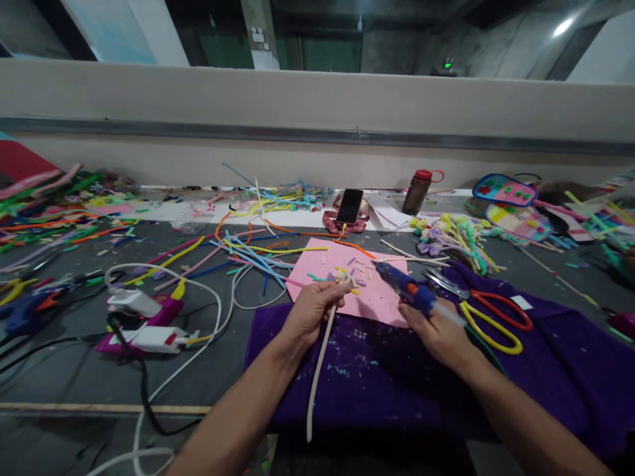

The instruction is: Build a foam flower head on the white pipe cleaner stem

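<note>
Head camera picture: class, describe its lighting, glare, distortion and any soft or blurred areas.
Head view: dim overall, with one ceiling lamp glaring top right; wide-angle distortion bows the wall ledge and stretches the forearms; the left hand with its white stick and the right hand with the blue glue gun look fairly sharp; the edge clutter turns soft.

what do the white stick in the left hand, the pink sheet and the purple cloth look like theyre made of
White stick, held by the left hand: probably a fuzzy pipe cleaner, matte, slightly bent. Pink sheet: likely craft foam or card, flat and matte. Purple cloth: seemingly felt or velvet, napped, with scraps clinging to it.
</note>
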### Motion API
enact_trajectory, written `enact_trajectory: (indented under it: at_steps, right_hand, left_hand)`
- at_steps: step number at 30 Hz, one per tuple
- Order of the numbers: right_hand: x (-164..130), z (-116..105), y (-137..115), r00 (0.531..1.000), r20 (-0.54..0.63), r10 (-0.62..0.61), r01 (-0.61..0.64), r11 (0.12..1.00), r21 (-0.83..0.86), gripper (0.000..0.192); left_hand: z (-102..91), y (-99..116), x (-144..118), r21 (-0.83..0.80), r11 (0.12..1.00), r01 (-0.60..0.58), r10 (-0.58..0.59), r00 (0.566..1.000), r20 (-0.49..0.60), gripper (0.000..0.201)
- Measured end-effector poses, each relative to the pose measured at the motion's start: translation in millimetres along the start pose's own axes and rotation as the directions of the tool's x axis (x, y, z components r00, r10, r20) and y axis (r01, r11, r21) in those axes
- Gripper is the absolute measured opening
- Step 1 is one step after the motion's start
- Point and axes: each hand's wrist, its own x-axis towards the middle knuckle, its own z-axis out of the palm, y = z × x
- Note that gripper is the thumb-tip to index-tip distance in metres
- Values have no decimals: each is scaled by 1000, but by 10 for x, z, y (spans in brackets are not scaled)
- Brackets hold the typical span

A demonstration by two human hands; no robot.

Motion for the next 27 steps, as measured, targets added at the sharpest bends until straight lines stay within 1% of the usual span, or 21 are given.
enact_trajectory:
  at_steps: [1, 2, 3, 4, 5, 7, 9, 11, 13, 14, 15, 17, 19, 20, 21, 23, 27]
  right_hand:
    - [22, 13, -9, 1000, 0, -4, 4, 985, -173, 29]
    - [39, 33, -19, 1000, 20, -5, 11, 941, -339, 28]
    - [46, 56, -29, 999, 50, 4, 21, 882, -470, 28]
    - [44, 77, -40, 996, 84, 15, 34, 834, -551, 28]
    - [31, 92, -50, 992, 126, 26, 54, 802, -595, 29]
    - [-14, 85, -74, 975, 221, 34, 108, 793, -600, 32]
    - [-54, 19, -107, 951, 309, 5, 166, 834, -527, 36]
    - [-49, -79, -151, 939, 340, -48, 187, 902, -390, 38]
    - [22, -155, -204, 954, 290, -76, 133, 975, -181, 31]
    - [79, -167, -232, 966, 252, -61, 77, 996, -51, 25]
    - [145, -159, -258, 976, 217, -29, 12, 997, 82, 21]
    - [279, -85, -302, 975, 211, 73, -138, 940, 313, 18]
    - [376, 36, -328, 953, 257, 157, -266, 840, 473, 17]
    - [403, 98, -333, 946, 271, 180, -302, 791, 531, 18]
    - [415, 153, -333, 941, 280, 192, -324, 751, 575, 19]
    - [403, 231, -321, 940, 279, 197, -334, 703, 628, 20]
    - [347, 261, -285, 939, 276, 205, -340, 677, 653, 19]
  left_hand:
    - [-8, 2, -1, -15, 1000, -6, 6, 1000, 5, 28]
    - [-13, 2, -3, -32, 999, -5, 5, 1000, 13, 27]
    - [-16, 1, -5, -51, 999, 0, 1, 1000, 24, 27]
    - [-16, 0, -9, -73, 997, 5, -3, 999, 37, 26]
    - [-13, -3, -13, -95, 995, 10, -5, 999, 52, 24]
    - [-1, -8, -26, -134, 991, 18, -7, 996, 87, 22]
    - [16, -13, -42, -149, 988, 28, -11, 993, 115, 20]
    - [39, -18, -62, -142, 989, 51, -31, 990, 138, 21]
    - [63, -24, -81, -125, 989, 85, -63, 984, 165, 22]
    - [75, -26, -89, -116, 988, 103, -81, 980, 180, 23]
    - [85, -29, -95, -107, 987, 119, -97, 977, 191, 24]
    - [101, -36, -102, -85, 988, 132, -114, 975, 193, 26]
    - [109, -45, -100, -53, 991, 120, -109, 978, 176, 26]
    - [111, -51, -97, -36, 993, 110, -103, 981, 167, 26]
    - [114, -56, -94, -21, 995, 100, -95, 982, 160, 27]
    - [121, -68, -89, 2, 996, 85, -85, 984, 157, 28]
    - [144, -83, -84, 36, 996, 78, -83, 983, 166, 29]
